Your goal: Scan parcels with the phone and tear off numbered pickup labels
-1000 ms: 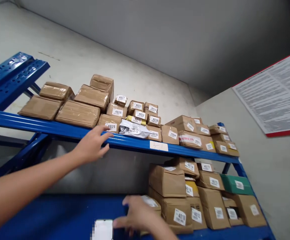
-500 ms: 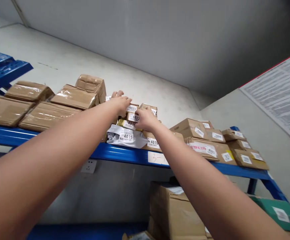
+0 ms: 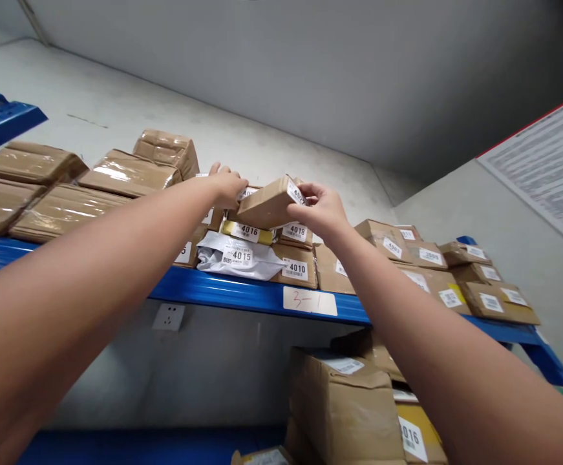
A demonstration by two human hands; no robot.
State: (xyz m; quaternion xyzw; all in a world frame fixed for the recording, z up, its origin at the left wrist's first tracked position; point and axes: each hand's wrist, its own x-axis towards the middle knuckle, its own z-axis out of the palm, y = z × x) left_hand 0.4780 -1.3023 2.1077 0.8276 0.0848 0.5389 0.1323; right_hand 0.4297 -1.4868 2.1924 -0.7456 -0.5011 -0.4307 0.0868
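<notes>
My right hand [image 3: 324, 208] pinches a small cardboard box [image 3: 267, 205] by its labelled end, thumb below and fingers above. The box is tilted and partly drawn out from the stack; its label begins 402. To its left, my left hand [image 3: 229, 187] grips another small cardboard box [image 3: 249, 193], mostly hidden behind the hand and the tilted box. Below them lie a yellow package [image 3: 264, 236] labelled 4016 and a white plastic mailer [image 3: 213, 255] labelled 4015. Beside these sit boxes labelled 4018 [image 3: 297, 234] and 4010 [image 3: 293, 268].
A blue shelf beam [image 3: 223, 292] carries a tag [image 3: 310, 301] reading 3-1. Larger taped boxes [image 3: 68, 210] stand at left, and labelled parcels [image 3: 382, 240] at right. Below, a big carton [image 3: 359, 413] stands near a wall socket [image 3: 169, 317]. A printed sheet [image 3: 547, 161] hangs at right.
My right hand has moved right and up, pulling the small box out of the stack and tilting it. The left hand stays at the upper box. The view has shifted slightly.
</notes>
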